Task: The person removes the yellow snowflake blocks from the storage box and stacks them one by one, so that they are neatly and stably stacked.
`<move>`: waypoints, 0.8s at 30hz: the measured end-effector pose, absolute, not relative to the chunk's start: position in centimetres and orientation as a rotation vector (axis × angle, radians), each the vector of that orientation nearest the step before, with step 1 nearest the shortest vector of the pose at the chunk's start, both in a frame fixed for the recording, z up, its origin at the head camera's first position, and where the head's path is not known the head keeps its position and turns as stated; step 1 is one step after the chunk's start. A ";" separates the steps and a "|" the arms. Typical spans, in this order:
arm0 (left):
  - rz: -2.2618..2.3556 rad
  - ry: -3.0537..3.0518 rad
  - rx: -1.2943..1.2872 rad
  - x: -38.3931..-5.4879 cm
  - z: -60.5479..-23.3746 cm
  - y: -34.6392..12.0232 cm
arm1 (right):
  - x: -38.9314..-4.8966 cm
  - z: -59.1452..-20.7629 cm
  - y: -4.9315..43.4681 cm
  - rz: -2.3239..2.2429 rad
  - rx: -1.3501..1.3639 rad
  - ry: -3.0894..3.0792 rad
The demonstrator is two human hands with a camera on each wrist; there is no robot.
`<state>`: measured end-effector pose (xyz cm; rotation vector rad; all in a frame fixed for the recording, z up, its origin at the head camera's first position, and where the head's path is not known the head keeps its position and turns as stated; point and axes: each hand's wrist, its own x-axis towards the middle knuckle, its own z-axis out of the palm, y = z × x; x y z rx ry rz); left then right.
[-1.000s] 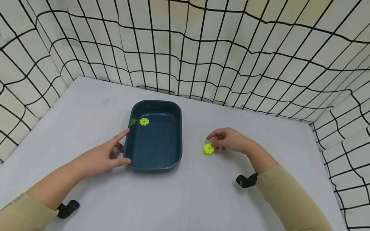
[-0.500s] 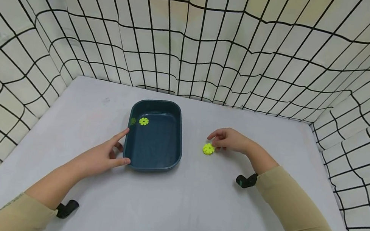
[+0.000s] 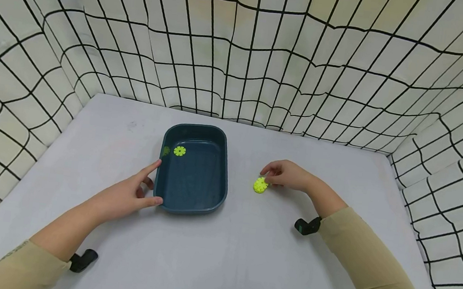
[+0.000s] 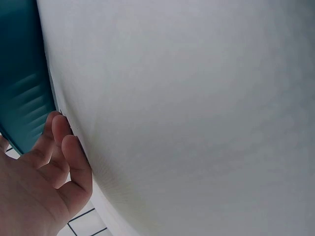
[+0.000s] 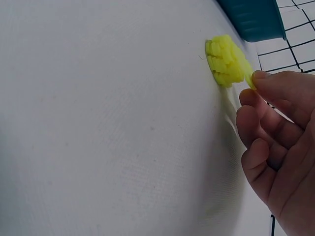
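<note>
A dark teal tray (image 3: 192, 185) stands left of centre in the head view. One yellow-green notched disc (image 3: 179, 151) lies inside it, its reflection showing on the tray's left wall. My left hand (image 3: 122, 199) touches the tray's left side, index finger at the rim and thumb at the near left corner, fingers relaxed. To the right of the tray sits a small stack of yellow notched discs (image 5: 224, 61) on the table. My right hand (image 3: 287, 174) pinches the top disc (image 5: 249, 76) between thumb and index finger; that disc tilts up from the stack at one edge.
A white-covered table (image 3: 209, 266) carries everything. White walls with black netting (image 3: 242, 50) rise behind and on both sides. Black devices (image 3: 83, 260) are strapped at both wrists, below beige sleeves.
Both hands stay almost where they were. My right thumb and index finger have closed slightly together at the edge of the stack.
</note>
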<state>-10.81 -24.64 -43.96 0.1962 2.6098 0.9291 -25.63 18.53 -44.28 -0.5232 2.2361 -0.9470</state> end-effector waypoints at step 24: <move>0.950 2.604 0.216 -10.9 -44.0 -24.7 | -25.2 -45.0 19.0 -0.915 -0.633 2.271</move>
